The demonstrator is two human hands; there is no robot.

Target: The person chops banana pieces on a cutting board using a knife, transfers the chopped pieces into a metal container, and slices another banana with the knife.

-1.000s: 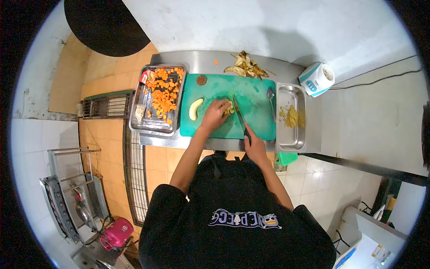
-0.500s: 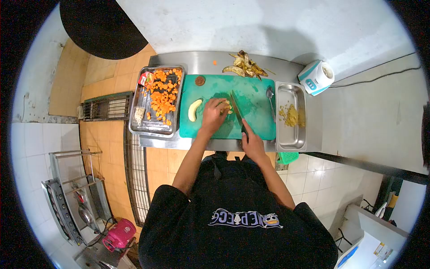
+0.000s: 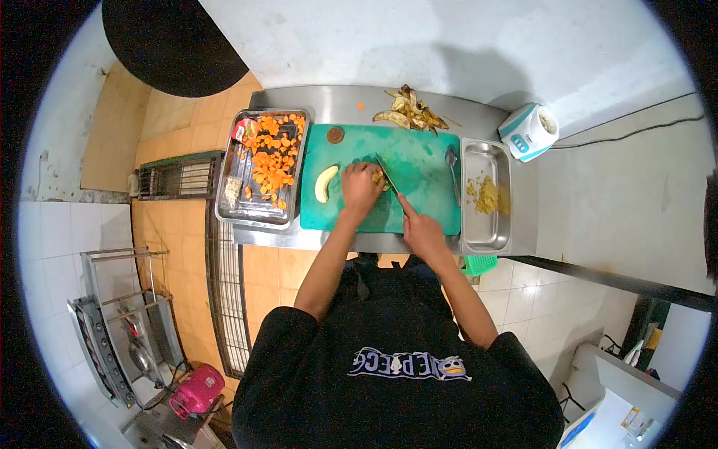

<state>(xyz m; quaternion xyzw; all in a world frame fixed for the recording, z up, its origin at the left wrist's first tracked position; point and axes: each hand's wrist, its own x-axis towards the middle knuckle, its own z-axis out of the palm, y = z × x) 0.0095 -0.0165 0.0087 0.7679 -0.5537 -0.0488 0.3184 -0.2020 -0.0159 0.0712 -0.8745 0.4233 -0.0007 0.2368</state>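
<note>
On the green cutting board (image 3: 419,150), my left hand (image 3: 361,188) has its fingers bent round some yellow banana pieces (image 3: 380,179), partly hidden by the fingers. My right hand (image 3: 424,234) grips a knife (image 3: 390,176) by its handle, the blade slanting up and left against the right side of those pieces. A whole peeled banana (image 3: 326,183) lies left of my left hand. Near the board's top left is a round brown object (image 3: 335,135). A spoon (image 3: 453,173) lies along the right edge.
A metal tray (image 3: 250,217) with orange carrot pieces (image 3: 273,161) and small packets stands at the left. At the right, a steel pan (image 3: 486,239) contains yellow pieces (image 3: 488,196). Banana peels (image 3: 410,112) lie behind the board, and a white appliance (image 3: 529,133) stands at the back right.
The knife and my right hand have shifted left, with the blade tilted more to the left and now against the banana pieces. My left hand has moved only slightly.
</note>
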